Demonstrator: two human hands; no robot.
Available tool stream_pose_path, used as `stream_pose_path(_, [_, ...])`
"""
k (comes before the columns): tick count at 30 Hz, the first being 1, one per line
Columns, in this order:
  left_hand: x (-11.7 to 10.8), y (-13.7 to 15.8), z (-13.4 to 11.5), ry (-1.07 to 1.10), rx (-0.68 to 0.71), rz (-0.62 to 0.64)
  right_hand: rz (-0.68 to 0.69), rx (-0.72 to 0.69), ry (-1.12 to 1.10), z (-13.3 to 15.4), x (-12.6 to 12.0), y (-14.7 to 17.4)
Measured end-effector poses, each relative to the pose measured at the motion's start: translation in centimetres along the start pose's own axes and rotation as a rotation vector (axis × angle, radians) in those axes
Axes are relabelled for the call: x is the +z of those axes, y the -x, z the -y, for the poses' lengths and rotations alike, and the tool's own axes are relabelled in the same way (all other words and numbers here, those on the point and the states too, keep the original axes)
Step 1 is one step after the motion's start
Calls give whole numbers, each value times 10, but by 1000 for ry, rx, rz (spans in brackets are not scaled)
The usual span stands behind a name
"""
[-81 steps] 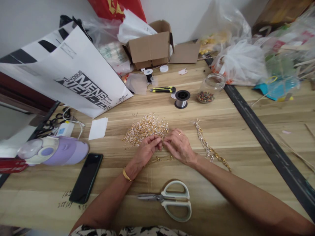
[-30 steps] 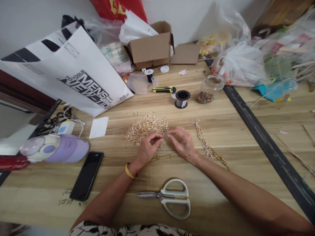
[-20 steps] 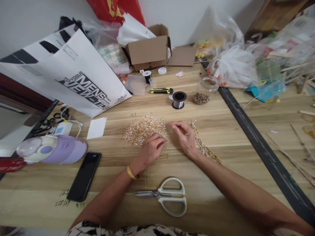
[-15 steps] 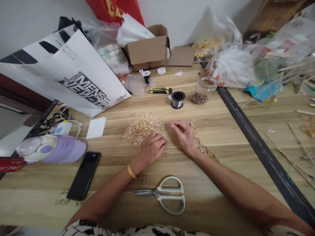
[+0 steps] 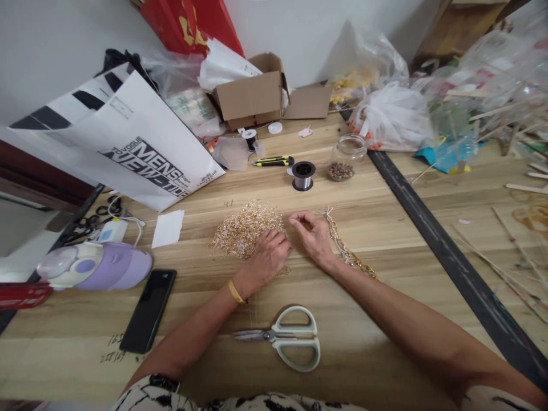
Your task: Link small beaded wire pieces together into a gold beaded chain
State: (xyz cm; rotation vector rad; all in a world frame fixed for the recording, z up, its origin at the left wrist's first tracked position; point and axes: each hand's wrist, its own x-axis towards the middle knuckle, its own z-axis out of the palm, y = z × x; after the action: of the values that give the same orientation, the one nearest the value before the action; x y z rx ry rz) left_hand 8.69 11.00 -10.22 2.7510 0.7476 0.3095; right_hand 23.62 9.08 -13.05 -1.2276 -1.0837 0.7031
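Note:
My left hand (image 5: pixel 270 251) rests against the right edge of a heap of small gold and clear pieces (image 5: pixel 240 229), its fingers curled downward and close together. Whatever they grip is hidden. Just across from it, my right hand (image 5: pixel 314 237) has thumb and forefinger pinched together; anything between the tips is too small to name. A gold and silver-coloured chain (image 5: pixel 345 250) lies along the outer side of the right hand and wrist. Below the left hand are small gold rings (image 5: pixel 287 270). White-handled scissors (image 5: pixel 295 338) lie nearer my body, blades pointing left.
Behind the hands are a wire spool (image 5: pixel 303 177), a yellow-black utility knife (image 5: pixel 273 162) and a glass jar of beads (image 5: pixel 346 160). A phone (image 5: pixel 149 311) and purple bottle (image 5: pixel 109 266) lie left, near a big paper bag (image 5: pixel 141 142). Cardboard boxes (image 5: pixel 252 94) stand behind.
The view has shifted slightly. My left hand has moved a little up, its fingers now closer to my right hand. The right hand keeps its pinch beside the chain.

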Motion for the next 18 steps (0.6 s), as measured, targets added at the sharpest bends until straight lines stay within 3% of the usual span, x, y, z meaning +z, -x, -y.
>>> stream_pose_path(7, [-2, 2, 3, 211, -67, -50, 54, -121, 118, 2, 1, 5])
stream_pose_path(14, [-18, 9, 18, 958, -543, -333, 125, -283, 219, 5, 5, 13])
stream_pose_path(18, [-19, 13, 22, 1200, -608, -398, 165, -350, 276, 6, 6, 16])
